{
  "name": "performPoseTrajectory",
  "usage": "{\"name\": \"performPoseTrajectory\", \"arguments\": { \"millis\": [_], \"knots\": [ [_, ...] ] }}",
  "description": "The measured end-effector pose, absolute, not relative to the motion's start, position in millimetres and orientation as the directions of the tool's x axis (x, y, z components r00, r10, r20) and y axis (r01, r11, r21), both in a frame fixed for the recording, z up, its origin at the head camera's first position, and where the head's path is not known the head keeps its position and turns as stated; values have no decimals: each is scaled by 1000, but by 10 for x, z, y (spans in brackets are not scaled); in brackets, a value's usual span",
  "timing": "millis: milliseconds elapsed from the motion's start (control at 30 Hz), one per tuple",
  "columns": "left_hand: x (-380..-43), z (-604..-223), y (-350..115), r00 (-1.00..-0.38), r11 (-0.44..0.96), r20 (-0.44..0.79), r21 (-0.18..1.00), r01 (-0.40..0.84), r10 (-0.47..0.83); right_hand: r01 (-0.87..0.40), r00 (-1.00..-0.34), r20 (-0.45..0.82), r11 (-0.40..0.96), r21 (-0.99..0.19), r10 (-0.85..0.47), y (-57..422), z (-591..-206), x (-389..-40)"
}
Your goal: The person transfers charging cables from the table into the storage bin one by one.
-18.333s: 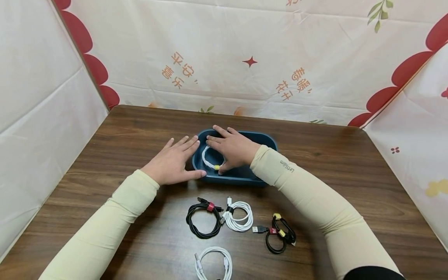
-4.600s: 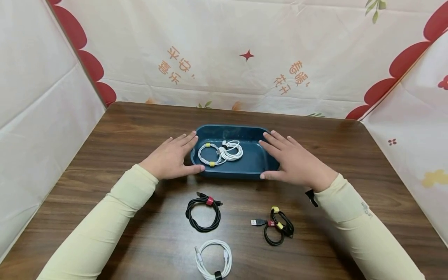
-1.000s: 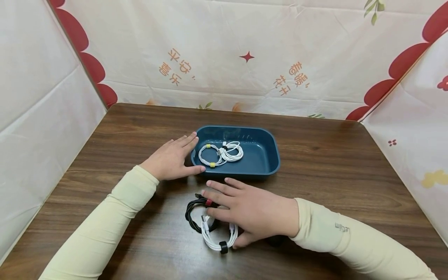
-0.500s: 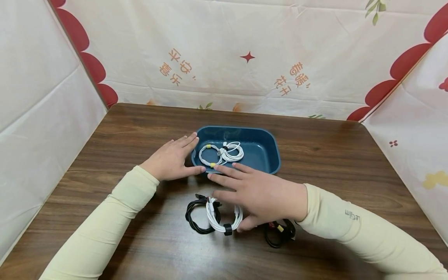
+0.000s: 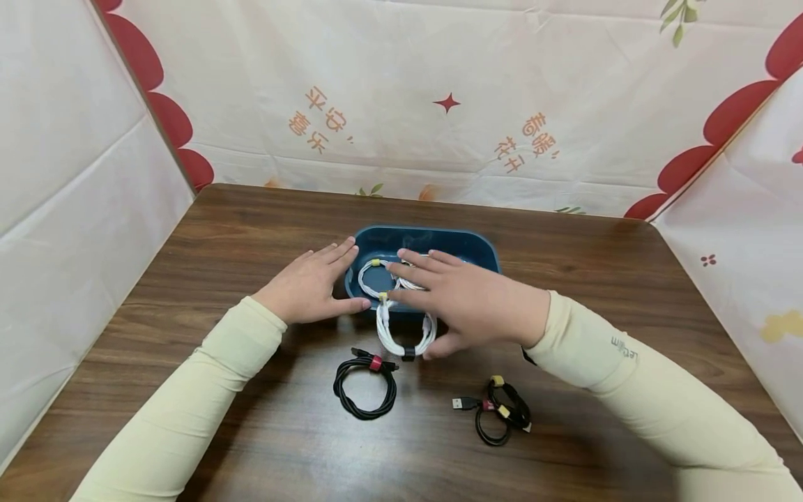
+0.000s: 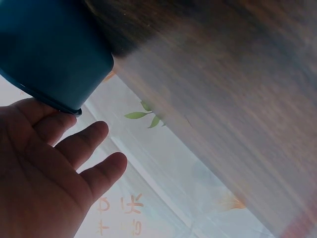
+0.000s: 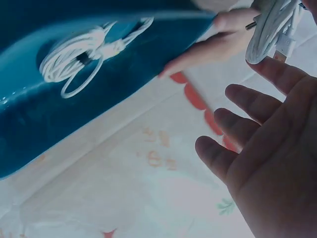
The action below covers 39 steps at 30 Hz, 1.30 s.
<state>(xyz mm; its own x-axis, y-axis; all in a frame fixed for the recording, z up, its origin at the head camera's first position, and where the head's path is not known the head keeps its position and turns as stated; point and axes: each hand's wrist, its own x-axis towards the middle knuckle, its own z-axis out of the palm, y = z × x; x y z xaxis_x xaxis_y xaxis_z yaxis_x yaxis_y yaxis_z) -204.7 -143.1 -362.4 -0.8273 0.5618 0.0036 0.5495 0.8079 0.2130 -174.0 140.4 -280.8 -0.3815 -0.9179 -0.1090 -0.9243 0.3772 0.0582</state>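
My right hand pinches a coiled white USB cable with a black strap, between thumb and index finger, its other fingers extended. The coil hangs over the front rim of the blue bin. With fingers straight, my left hand touches the bin's left end; the left wrist view shows fingertips at the rim. Inside the bin lie a white cable with yellow ties and another coiled white cable with a black strap, partly hidden by my right hand in the head view.
On the wooden table in front of the bin lie a black cable with a red strap and, further right, a black USB cable with yellow ties. Printed cloth stands behind and at both sides.
My right hand has carried the white cable from the table's front up to the bin. Earlier, it placed the other black-strapped white cable inside. My left hand stays at the bin's end.
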Motion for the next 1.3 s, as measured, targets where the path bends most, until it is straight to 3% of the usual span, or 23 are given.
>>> {"name": "performPoseTrajectory", "arguments": {
  "millis": [200, 700, 1033, 1300],
  "knots": [
    [-2052, -3629, -1431, -827, 807, 15, 211, 552, 562, -905, -418, -130, 425, -29, -899, 1411, -2806, -1989],
    [-2055, -3626, -1438, -828, 809, -2, 214, 547, 560, -867, -484, -202, 498, -21, -851, 1318, -2890, -2405],
    [-2059, -3605, -1443, -829, 811, -8, 215, 545, 559, -851, -503, -251, 524, -22, -827, 1205, -3040, -2612],
    [-2064, -3622, -1445, -829, 809, -14, 225, 542, 559, -869, -479, -308, 494, 33, -822, 1048, -3142, -2634]
  ]
}}
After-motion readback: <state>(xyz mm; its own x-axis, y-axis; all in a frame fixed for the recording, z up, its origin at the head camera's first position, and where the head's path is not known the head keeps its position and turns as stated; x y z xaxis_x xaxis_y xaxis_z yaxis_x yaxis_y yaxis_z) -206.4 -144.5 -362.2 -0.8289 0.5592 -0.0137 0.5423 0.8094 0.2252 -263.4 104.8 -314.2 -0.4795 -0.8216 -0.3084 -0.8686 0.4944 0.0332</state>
